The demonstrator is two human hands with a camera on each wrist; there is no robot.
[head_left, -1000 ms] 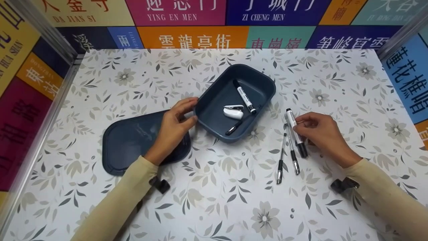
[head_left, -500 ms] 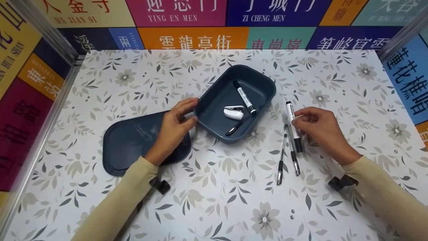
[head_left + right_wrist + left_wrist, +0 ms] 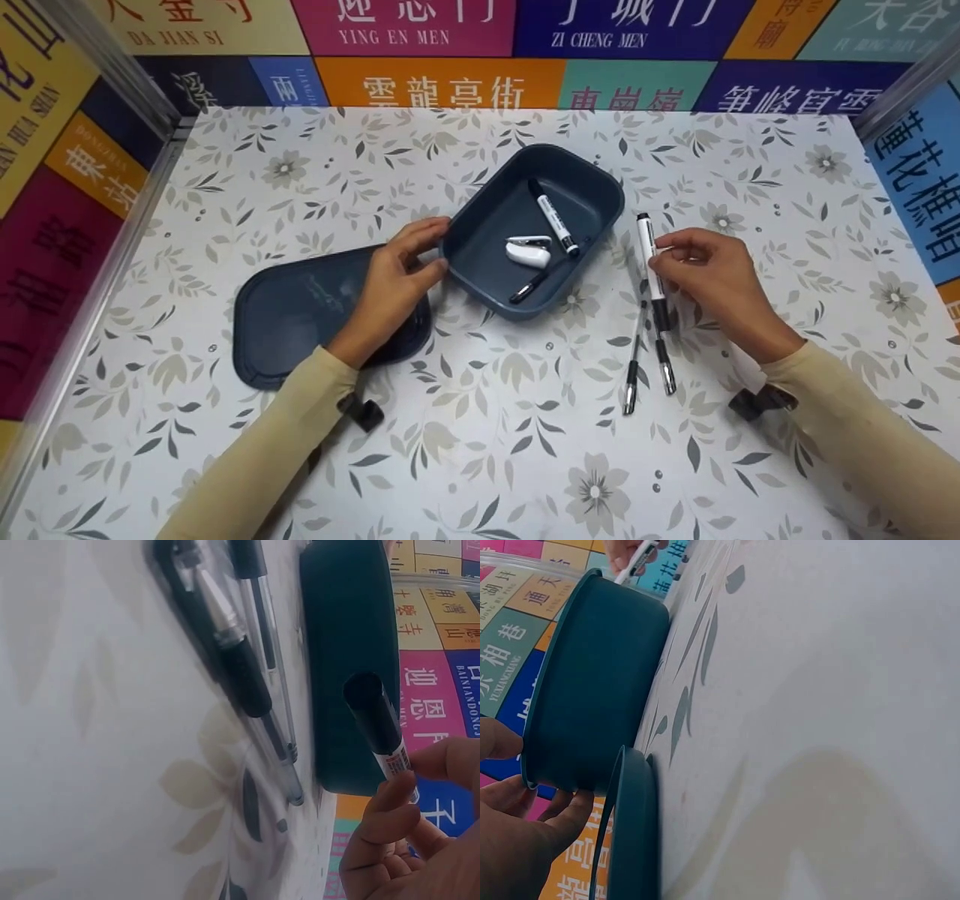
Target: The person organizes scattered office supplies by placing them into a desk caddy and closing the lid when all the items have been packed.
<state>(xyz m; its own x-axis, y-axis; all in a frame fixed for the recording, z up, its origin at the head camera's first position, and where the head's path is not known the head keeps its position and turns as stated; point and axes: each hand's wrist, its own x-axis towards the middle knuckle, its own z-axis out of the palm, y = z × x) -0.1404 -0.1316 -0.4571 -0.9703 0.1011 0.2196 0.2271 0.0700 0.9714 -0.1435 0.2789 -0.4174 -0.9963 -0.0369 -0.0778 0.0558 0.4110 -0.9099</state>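
Observation:
My right hand (image 3: 712, 274) pinches a white marker (image 3: 649, 255) with black ends between thumb and fingers, raised off the table in the right wrist view. Below it two clear gel pens (image 3: 632, 382) with black grips lie on the table, one partly hidden behind the marker. My left hand (image 3: 394, 285) holds the near left corner of the dark blue plastic box (image 3: 487, 300), thumb and fingers against its outer wall and rim (image 3: 529, 757). Inside the box lie another white marker (image 3: 555, 219), a small white stapler (image 3: 527, 253) and a black pen (image 3: 529, 286).
The dark blue lid (image 3: 292, 322) lies flat to the left of the box, partly under my left hand and forearm. A white floral cover (image 3: 480, 450) spreads over the table. Panels with coloured lettering (image 3: 435, 82) stand along the back and sides.
My right hand has lifted the marker off the table beside the pens and carried it slightly away from me and left. My left hand stays at the box.

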